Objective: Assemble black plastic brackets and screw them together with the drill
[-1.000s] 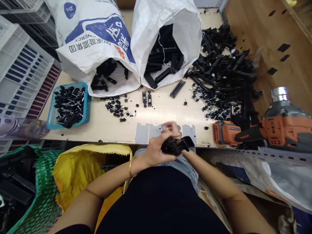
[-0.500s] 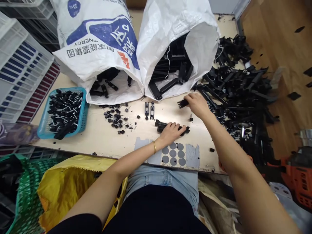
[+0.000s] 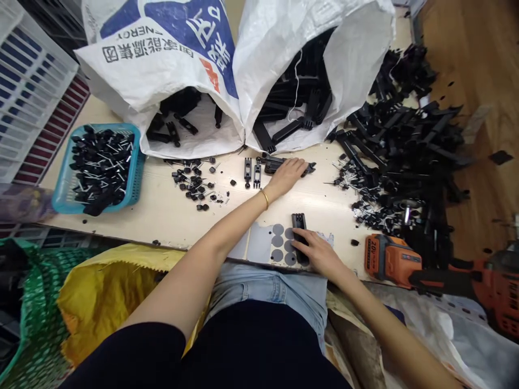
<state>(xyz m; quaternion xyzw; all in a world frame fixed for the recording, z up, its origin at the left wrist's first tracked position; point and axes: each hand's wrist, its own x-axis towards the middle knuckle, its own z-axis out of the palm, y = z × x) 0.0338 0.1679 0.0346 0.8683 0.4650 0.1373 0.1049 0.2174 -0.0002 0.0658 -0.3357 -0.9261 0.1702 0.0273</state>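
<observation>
Landmark: pale wooden desk (image 3: 170,210).
Open lane: bare desk between the teal plastic basket of black pins (image 3: 97,167) and the grey sheet with round cut-outs (image 3: 267,243), just below the scattered small black pins (image 3: 194,186).
Far edge: two white woven sacks of black plastic parts (image 3: 227,70) lie across the desk, mouths toward the person.
Right side: a heap of long black plastic clips (image 3: 405,156) covers the desk.
Near right corner: orange cordless drill (image 3: 409,265) lies there.

basket (image 3: 135,162): turquoise
sack (image 3: 170,59), 11 o'clock: white, blue-and-red print
plastic parts (image 3: 405,151): black
drill battery (image 3: 389,259): orange, grey
bag (image 3: 105,292): yellow
pad (image 3: 263,243): grey, seemingly darker dots
</observation>
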